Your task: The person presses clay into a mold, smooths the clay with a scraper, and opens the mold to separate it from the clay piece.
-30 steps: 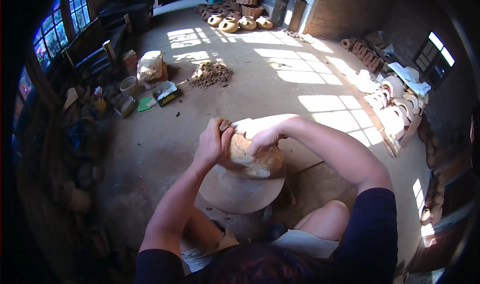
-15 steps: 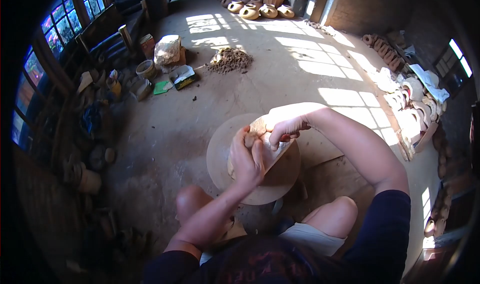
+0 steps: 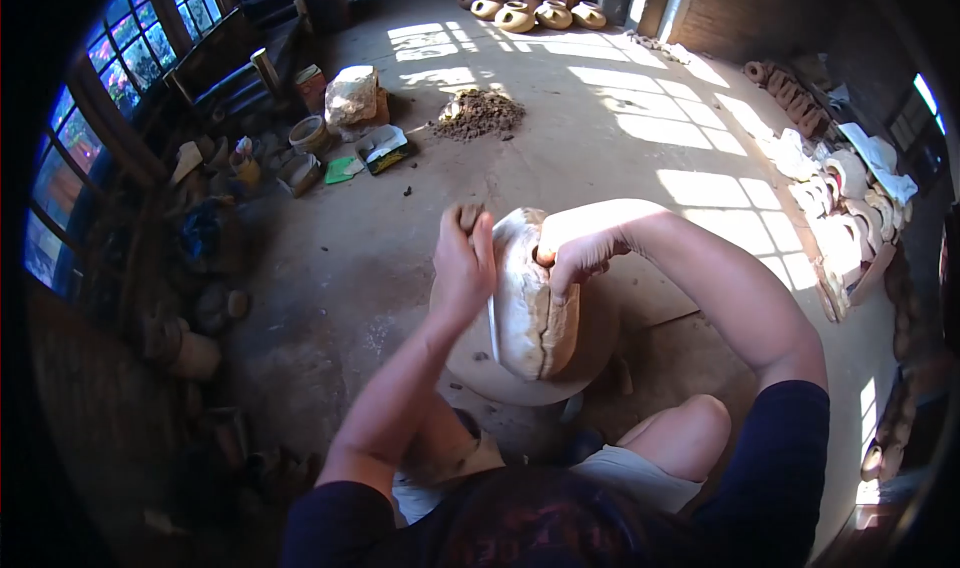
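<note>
A pale clay form [image 3: 525, 308] with a long dark crack down its side stands tilted on edge over the round wheel disc [image 3: 490, 388]. My right hand [image 3: 585, 248] is closed on its upper right part, fingers bent down over the edge. Just left of the clay, my left hand [image 3: 462, 273] is raised with its fingers wrapped round a small brown lump [image 3: 468, 216], most of which the fingers hide. Small dark crumbs lie on the disc's left part.
My knees flank the wheel. Ahead on the floor is a crumbly soil heap [image 3: 480, 115], with a big pale block [image 3: 352, 98] and a basin [image 3: 308, 134] to its left. Round pots [image 3: 515, 16] line the back; clay pieces [image 3: 845, 233] are stacked at the right.
My left hand has come away from the clay form to the left, still closed on the lump. The clay form is turned, so its cracked side shows. The whole view has shifted slightly.
</note>
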`<state>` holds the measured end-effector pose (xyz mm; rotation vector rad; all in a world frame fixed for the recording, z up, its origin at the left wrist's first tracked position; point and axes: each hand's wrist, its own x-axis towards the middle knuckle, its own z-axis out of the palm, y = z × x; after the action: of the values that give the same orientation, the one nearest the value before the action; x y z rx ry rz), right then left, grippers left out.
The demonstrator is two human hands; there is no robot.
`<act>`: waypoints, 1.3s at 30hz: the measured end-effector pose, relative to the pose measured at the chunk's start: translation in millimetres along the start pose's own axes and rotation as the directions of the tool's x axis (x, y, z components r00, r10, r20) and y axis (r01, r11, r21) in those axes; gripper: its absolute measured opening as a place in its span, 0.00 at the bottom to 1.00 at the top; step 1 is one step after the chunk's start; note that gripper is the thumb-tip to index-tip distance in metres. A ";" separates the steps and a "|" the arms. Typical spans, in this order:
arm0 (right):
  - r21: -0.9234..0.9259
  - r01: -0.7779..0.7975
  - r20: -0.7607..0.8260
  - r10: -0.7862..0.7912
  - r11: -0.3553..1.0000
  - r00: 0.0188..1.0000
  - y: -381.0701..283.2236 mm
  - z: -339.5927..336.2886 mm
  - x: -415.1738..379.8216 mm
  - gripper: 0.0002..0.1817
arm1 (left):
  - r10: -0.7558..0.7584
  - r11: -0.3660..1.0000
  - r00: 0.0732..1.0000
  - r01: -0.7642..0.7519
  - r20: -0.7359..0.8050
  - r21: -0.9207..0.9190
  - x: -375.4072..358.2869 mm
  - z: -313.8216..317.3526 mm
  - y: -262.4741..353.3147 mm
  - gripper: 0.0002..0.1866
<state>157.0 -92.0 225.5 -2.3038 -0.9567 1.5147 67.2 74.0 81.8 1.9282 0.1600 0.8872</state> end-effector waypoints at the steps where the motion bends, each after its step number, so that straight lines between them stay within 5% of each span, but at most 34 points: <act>1: -0.016 0.005 0.008 -0.005 1.000 1.000 -2.6 -1.4 -1.4 0.12 | -0.077 0.992 0.997 0.073 -0.032 -0.104 -25.2 1.4 8.4 0.18; 3: 0.008 0.044 0.031 -0.044 0.999 0.999 -1.4 -4.5 0.7 0.10 | -0.034 0.999 0.999 0.035 0.015 -0.017 -66.3 -7.8 39.8 0.26; 7: 0.046 0.120 0.103 -0.124 0.992 0.987 2.9 -5.3 2.8 0.14 | 0.040 0.997 0.996 -0.046 -0.080 -0.068 -75.0 14.0 28.0 0.25; 11: -0.012 0.252 0.036 -0.251 0.968 0.967 -11.9 -7.3 -14.8 0.16 | 0.063 0.996 0.992 -0.070 0.106 0.060 -37.6 -0.9 12.2 0.20; 14: -0.172 0.015 -0.024 -0.020 0.985 1.000 -9.1 -8.3 -10.2 0.16 | 0.194 0.978 0.955 -0.206 0.226 0.031 6.0 -1.6 -15.3 0.18; 17: -0.168 -0.031 0.000 0.032 0.985 0.999 1.1 -10.1 -4.5 0.15 | 0.262 0.915 0.938 -0.317 0.228 0.250 38.9 12.2 -27.0 0.18; 20: -0.189 -0.052 0.014 0.056 0.981 0.998 5.7 -12.0 -4.6 0.15 | 0.196 0.924 0.964 -0.242 0.179 0.296 42.1 26.5 -27.2 0.19; 24: -0.194 -0.006 -0.001 0.005 0.981 1.000 5.1 -9.7 -13.2 0.16 | -0.008 1.000 0.993 0.006 0.116 0.014 -5.3 14.5 1.9 0.18; 31: -0.262 0.072 0.115 -0.043 0.962 0.992 13.8 -8.8 -10.2 0.14 | -0.033 0.992 0.995 0.044 0.092 -0.120 -60.5 -0.4 38.0 0.19; 34: -0.320 0.117 0.099 -0.090 0.940 0.991 7.5 1.1 -15.5 0.15 | -0.099 0.995 0.975 0.099 0.197 0.009 -37.6 3.1 20.8 0.21; 39: -0.516 0.120 -0.003 -0.141 0.848 0.990 8.1 0.5 -8.9 0.19 | -0.028 0.958 0.866 0.165 0.499 -0.233 19.6 11.5 -6.3 0.22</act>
<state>157.5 -103.8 227.6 -2.5240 -1.6400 1.2597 90.3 77.9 83.6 1.8065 -0.1609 0.3052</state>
